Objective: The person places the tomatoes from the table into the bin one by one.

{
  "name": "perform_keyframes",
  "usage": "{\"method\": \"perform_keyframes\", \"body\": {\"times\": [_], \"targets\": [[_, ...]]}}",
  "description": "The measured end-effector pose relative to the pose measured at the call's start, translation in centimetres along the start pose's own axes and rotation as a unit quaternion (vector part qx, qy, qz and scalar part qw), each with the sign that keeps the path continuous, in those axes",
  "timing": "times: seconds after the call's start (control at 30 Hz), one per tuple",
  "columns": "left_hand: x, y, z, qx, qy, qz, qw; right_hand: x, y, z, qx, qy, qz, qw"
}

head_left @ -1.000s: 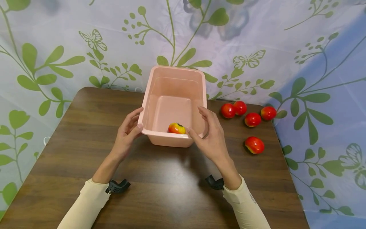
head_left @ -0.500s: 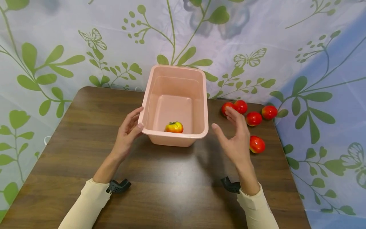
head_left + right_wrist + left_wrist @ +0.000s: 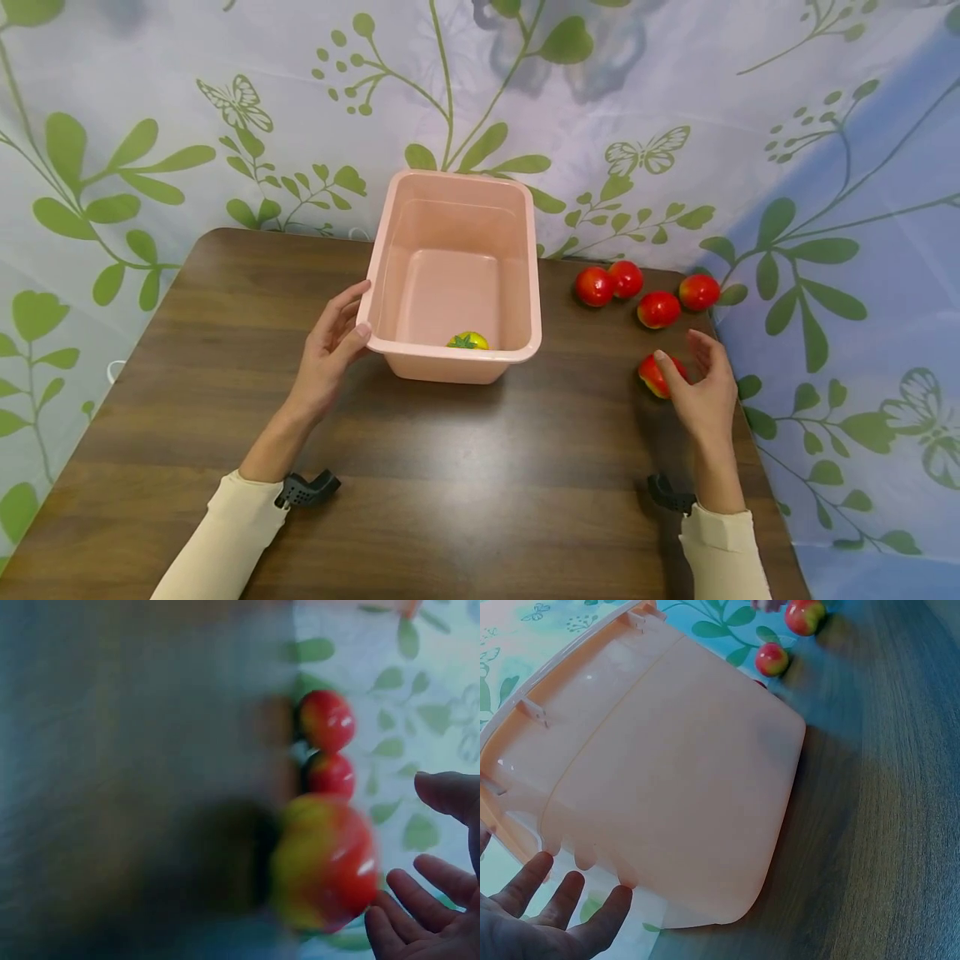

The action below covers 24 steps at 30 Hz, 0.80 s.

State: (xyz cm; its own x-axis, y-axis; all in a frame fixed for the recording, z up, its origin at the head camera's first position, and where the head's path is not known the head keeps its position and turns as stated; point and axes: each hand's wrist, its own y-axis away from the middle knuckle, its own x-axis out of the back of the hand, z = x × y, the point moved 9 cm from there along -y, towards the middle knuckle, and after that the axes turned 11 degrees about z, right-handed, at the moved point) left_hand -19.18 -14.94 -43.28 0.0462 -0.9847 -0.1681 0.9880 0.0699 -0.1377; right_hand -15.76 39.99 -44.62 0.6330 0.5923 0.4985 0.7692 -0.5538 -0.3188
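A pink plastic bin (image 3: 450,371) stands at the back middle of the table. My left hand (image 3: 318,371) holds its near left corner, thumb at the rim; the left wrist view shows the fingertips (image 3: 619,900) against the outer wall below the lip. Inside the bin, by the near wall, lies a yellow tomato (image 3: 478,340) with a green leafy top, partly hidden by the rim. My right hand (image 3: 708,400) hovers at a red-and-yellow tomato (image 3: 651,379) on the right, thumb overlapping it. In the right wrist view, the fingers are spread beside this tomato (image 3: 326,862).
Several more red tomatoes, among them one at the left (image 3: 594,287) and one by the edge (image 3: 700,292), lie at the table's back right. A leaf-patterned cloth (image 3: 285,125) hangs behind the brown wooden table (image 3: 420,500).
My right hand has moved from the bin's right rim rightward to the nearest loose tomato. The tomato in the bin has rolled, now showing its green top. My left hand stays at the bin.
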Motion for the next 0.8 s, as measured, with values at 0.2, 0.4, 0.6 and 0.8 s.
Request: {"method": "perform_keyframes", "body": {"times": [0.2, 0.4, 0.6, 0.8], "targets": [[0.1, -0.1, 0.0, -0.005, 0.0, -0.002, 1.0, -0.7, 1.1, 4.1, -0.04, 0.06, -0.046, 0.9963], [0.0, -0.1, -0.1, -0.006, 0.005, -0.003, 1.0, -1.4, 1.8, 4.3, -0.009, 0.074, -0.059, 0.9955], [-0.2, 0.0, 0.0, -0.006, 0.01, -0.006, 0.9999, -1.6, 1.8, 4.1, 0.0, 0.073, -0.06, 0.9955], [-0.1, 0.0, 0.0, -0.005, 0.009, -0.006, 0.9999, -1.8, 1.9, 4.2, 0.0, 0.073, -0.058, 0.9956]]}}
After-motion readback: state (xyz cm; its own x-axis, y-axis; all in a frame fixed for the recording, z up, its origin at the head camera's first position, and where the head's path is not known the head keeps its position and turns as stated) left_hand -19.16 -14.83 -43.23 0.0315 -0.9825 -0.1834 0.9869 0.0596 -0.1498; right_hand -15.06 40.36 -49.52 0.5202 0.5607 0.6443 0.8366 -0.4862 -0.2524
